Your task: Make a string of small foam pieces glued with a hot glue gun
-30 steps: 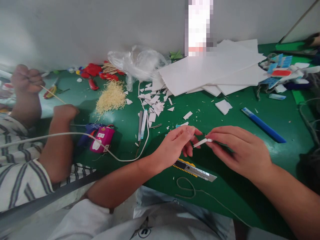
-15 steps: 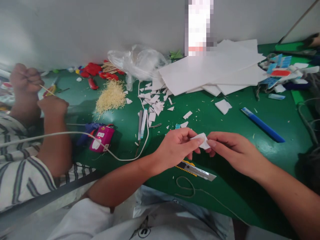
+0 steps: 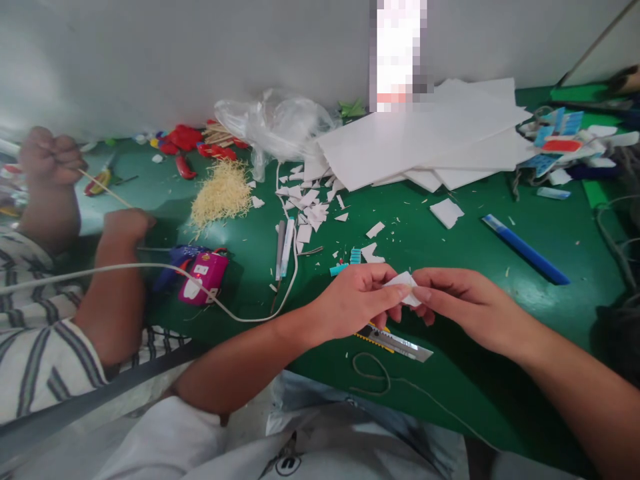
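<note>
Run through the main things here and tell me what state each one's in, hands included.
Left hand, pinching the white piece
Right hand, pinching the same piece
White piece, held between both hands
Utility knife, lying down, partly hidden by the left hand
White boards, loosely overlapping
Plastic bag, crumpled
Yellow shreds, heaped
White scraps, strewn loose
Thin cord, loosely looped
</note>
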The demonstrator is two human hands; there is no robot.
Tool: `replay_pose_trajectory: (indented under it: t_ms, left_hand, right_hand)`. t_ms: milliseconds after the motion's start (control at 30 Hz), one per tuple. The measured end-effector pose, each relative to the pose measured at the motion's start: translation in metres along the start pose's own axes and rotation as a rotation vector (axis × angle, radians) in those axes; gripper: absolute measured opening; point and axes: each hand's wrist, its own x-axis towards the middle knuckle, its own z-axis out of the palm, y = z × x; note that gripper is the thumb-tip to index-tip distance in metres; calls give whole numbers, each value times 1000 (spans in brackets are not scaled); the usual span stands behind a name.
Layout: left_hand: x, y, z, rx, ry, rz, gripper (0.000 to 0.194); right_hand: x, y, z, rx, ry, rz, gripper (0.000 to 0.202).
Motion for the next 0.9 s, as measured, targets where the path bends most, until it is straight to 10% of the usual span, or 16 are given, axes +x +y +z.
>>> replay_pose_trajectory:
  t_ms: [900]
  left_hand:
    - [-4, 0, 1, -12, -17, 20, 35]
  right_hand:
    - [-1, 2, 0, 49, -34, 15, 56]
